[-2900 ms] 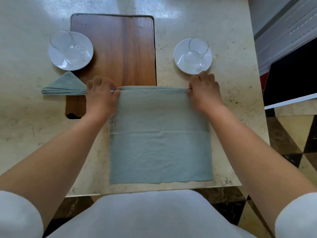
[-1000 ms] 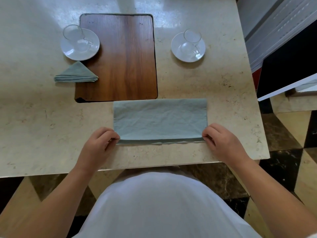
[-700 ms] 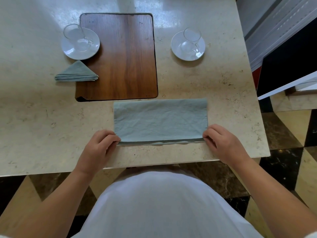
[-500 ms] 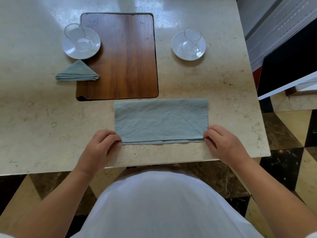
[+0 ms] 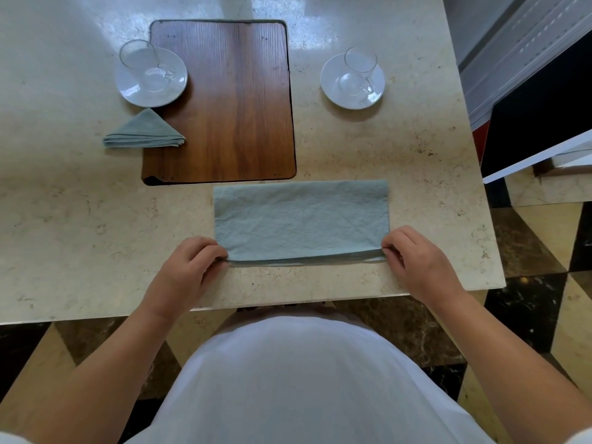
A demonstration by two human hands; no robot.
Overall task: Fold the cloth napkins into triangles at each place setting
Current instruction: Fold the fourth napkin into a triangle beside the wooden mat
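Pinches the near left corner of the grey-green napkin (image 5: 301, 219) with the left hand (image 5: 189, 267), thumb and curled fingers closed on the layered edge. Pinches the near right corner the same way with the right hand (image 5: 416, 261). Holds the napkin folded in half as a long rectangle, flat on the marble table (image 5: 64, 219), close to the front edge and just short of the wooden board (image 5: 224, 100), with a thin strip of table between them. Keeps the fold on the far side and the two open layers on the near side, slightly offset.

Farther back on the left, partly over the board's left edge: a second napkin (image 5: 144, 131), folded into a triangle, just in front of a saucer (image 5: 150, 78) with a glass cup (image 5: 141, 57) on it. To the right of the board, well apart from the rectangle: a second saucer (image 5: 352, 81) carrying a second glass cup (image 5: 360, 64).
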